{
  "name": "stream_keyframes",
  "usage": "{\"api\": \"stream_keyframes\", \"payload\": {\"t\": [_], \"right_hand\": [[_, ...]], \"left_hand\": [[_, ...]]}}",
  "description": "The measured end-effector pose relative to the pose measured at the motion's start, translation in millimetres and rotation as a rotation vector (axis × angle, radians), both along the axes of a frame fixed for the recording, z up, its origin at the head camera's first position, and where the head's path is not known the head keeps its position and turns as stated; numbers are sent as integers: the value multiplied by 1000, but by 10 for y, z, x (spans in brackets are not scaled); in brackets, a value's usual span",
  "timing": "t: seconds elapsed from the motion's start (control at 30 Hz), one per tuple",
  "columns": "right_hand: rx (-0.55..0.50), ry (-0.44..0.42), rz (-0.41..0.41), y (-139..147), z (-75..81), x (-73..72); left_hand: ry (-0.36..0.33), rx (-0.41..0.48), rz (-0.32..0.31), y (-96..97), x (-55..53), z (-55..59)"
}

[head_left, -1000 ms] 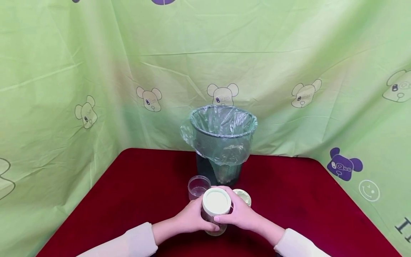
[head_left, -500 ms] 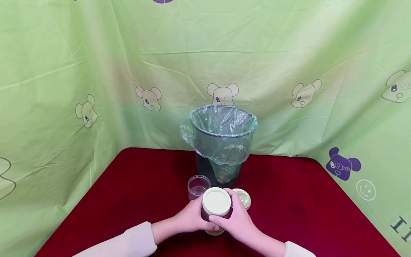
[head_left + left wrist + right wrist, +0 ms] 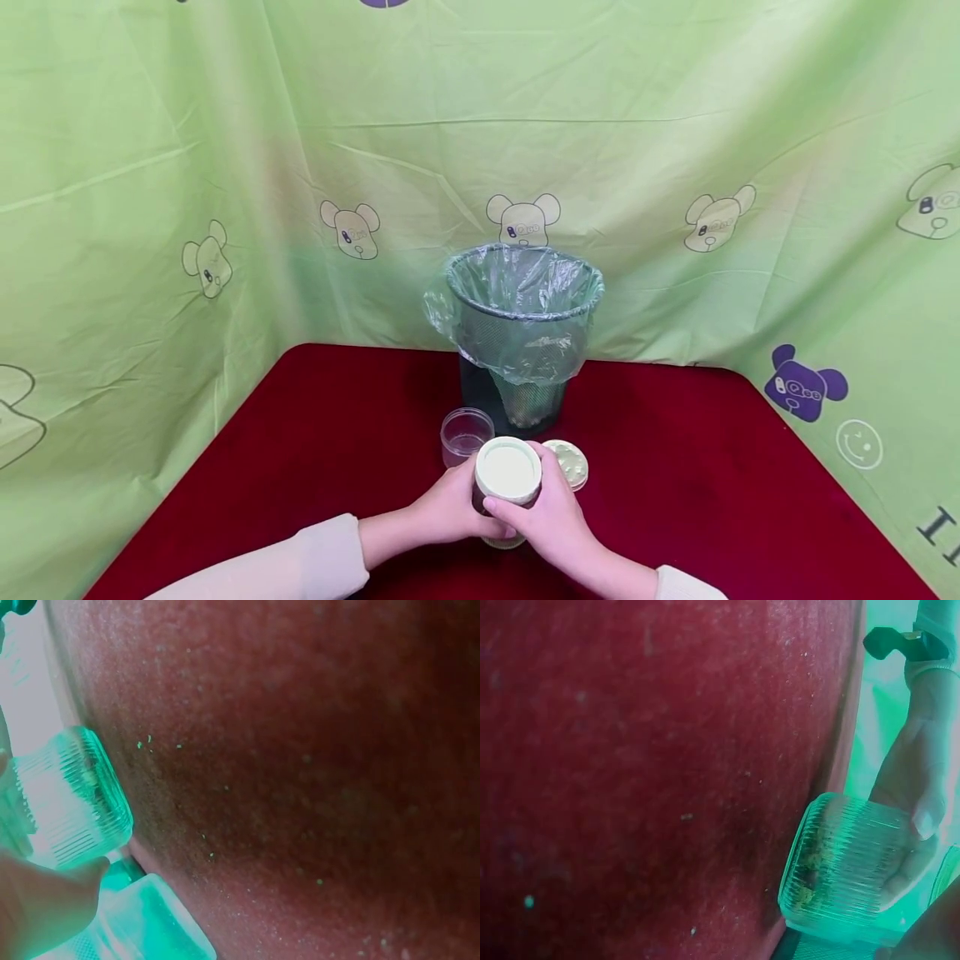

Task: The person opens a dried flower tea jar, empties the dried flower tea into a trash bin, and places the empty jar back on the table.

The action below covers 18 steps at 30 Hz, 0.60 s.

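A clear ribbed jar with dark bits at its base stands on the red table in front of me. On its top sits a white lid. My left hand grips the jar's body from the left. From the right, my right hand grips the upper part just below the lid's top, its thumb across the front. A short clear open container stands behind the left hand. Beyond the right fingers lies a pale round lid, partly hidden.
A black mesh waste bin lined with a clear plastic bag stands behind the jar. Red cloth covers the table, with tiny crumbs near the jar. Green curtains hang behind and at both sides.
My right hand has turned around the jar's top, its thumb sliding left across the front and its forearm swinging inward. The left hand and the jar stay in place.
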State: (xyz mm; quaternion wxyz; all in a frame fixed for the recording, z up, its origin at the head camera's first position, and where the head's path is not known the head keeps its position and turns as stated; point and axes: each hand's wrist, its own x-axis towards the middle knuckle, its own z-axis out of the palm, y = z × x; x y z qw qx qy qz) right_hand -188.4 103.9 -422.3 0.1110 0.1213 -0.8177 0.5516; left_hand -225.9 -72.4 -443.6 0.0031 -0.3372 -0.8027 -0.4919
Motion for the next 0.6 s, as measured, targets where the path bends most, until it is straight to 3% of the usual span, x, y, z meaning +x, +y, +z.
{"api": "stream_keyframes", "payload": {"t": [0.4,0.6], "right_hand": [[13,24,9,49,-40,-45],[7,32,69,85,-63,-123]], "left_hand": [[9,-5,14,19,1,-10],[22,-11,15,6,-6,-13]]}}
